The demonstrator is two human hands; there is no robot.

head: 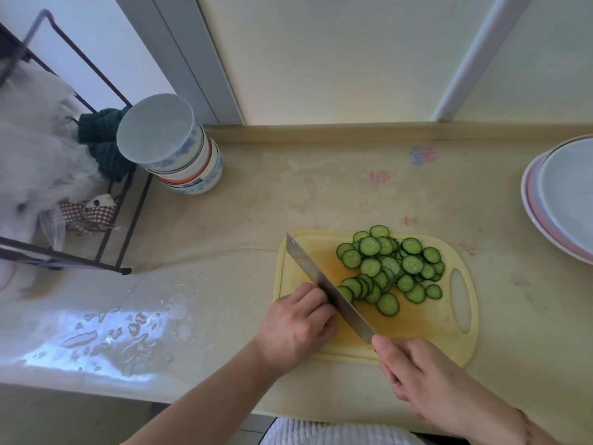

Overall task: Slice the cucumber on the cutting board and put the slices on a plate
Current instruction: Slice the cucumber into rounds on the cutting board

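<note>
Pale counter running from the left edge to the right, backed by a low lip along the wall; wet patches glinting near its front left.
Dark wire rack at the far left edge, stuffed with white plastic and a green cloth.
Stack of upturned bowls just beside the rack, near the back edge.
Stacked plates at the right edge, empty of slices, well apart from the board.
Yellow cutting board near the front edge, right of centre, its handle slot toward the right.
Heap of cucumber slices over the board's back half, a short overlapping row leaning against the blade.
Cleaver lying diagonally across the board, tip toward the back left corner, edge down on the cucumber.
Left hand on the board's left edge, fingers clenched and pressed against the blade's flat; remaining uncut cucumber hidden beneath them, cannot tell how much.
Right hand at the board's front edge, fingers wrapped around the cleaver's handle, handle itself covered.
</note>
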